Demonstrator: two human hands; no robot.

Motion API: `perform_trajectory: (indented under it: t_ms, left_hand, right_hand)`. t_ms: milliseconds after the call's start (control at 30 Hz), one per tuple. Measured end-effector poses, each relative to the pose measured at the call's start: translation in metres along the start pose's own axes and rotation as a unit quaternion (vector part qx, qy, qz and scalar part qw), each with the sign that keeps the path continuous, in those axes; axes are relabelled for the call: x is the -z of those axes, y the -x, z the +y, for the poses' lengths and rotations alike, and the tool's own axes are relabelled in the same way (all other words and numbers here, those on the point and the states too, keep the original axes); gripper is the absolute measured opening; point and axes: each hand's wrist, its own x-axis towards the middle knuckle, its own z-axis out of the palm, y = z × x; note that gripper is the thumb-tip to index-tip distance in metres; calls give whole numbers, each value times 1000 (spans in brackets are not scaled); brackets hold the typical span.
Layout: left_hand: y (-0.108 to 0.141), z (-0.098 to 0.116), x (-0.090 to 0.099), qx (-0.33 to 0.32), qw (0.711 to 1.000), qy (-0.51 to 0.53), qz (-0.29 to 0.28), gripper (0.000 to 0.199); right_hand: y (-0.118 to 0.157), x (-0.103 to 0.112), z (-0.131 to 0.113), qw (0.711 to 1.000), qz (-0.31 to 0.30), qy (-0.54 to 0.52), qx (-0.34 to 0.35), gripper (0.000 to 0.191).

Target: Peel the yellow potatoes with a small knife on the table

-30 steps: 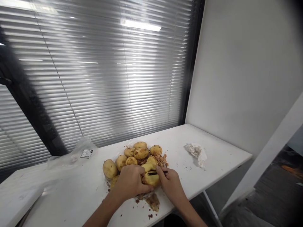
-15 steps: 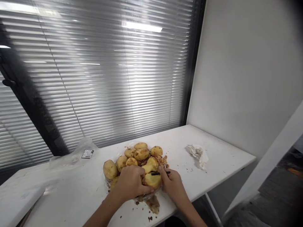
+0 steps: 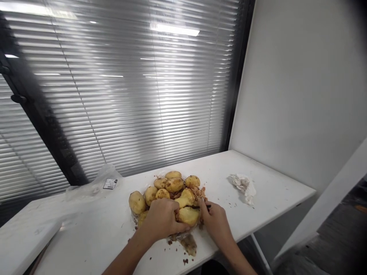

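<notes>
My left hand (image 3: pixel 163 218) is closed around a peeled pale-yellow potato (image 3: pixel 188 216), holding it low over the pile. In my right hand (image 3: pixel 214 221) is a thin black tool (image 3: pixel 208 206), pinched between thumb and fingers. Its other end lies along the upper edge of the held potato; its working part is too small to make out. Just behind sits another yellow potato (image 3: pixel 185 198). Several more potatoes (image 3: pixel 174 185), some with brown patches, are heaped beyond my hands on clear plastic. Brownish peel scraps (image 3: pixel 197 193) lie beside my right hand.
A crumpled white tissue (image 3: pixel 243 186) lies to the right on the white table (image 3: pixel 275 208). At the back left is a clear plastic bag (image 3: pixel 97 185) with a label. Wet brown peelings (image 3: pixel 189 244) are near the front edge. Blinds (image 3: pixel 129 95) stand behind.
The whole view has shifted slightly, so things appear a little further right. My right hand and the black tool have moved slightly right along the potato. My left hand keeps its hold.
</notes>
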Motion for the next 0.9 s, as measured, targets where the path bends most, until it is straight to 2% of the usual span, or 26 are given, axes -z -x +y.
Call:
perform_trajectory:
  t_ms: [167,300,400,467,567,633,767,900]
  left_hand:
    - [1,1,1,-5,1000,-4,0,38]
    - [1,0,-1,-7,1000,-7,2,38]
    - [1,0,-2,-7,1000,-9,2,38]
    - [1,0,-3,-7,1000,-11,1,38]
    - [1,0,-2,-8,1000,-14,-3,38]
    - [1,1,-1,-10,1000,-15,-6,36]
    - [1,3,2,-9,1000,-17,-8,36]
    - [2,4,3,-4,1000,-17,-11,39]
  right_hand:
    - [-1,5,4,995,-68,-68,-16,58]
    - [3,12,6,997,-39,-54,-40,58]
    - [6,15,3,989,-91,-97,-70,56]
    - [6,15,-1,988,-119,-82,-49,56]
    - [2,16,-5,996,-87,-17,-9,58]
    - [0,17,-7,997,-76,-13,-7,57]
    - [-2,15,-7,992,-126,-33,-3,54]
    - [-4,13,-8,998,-57,18,19,54]
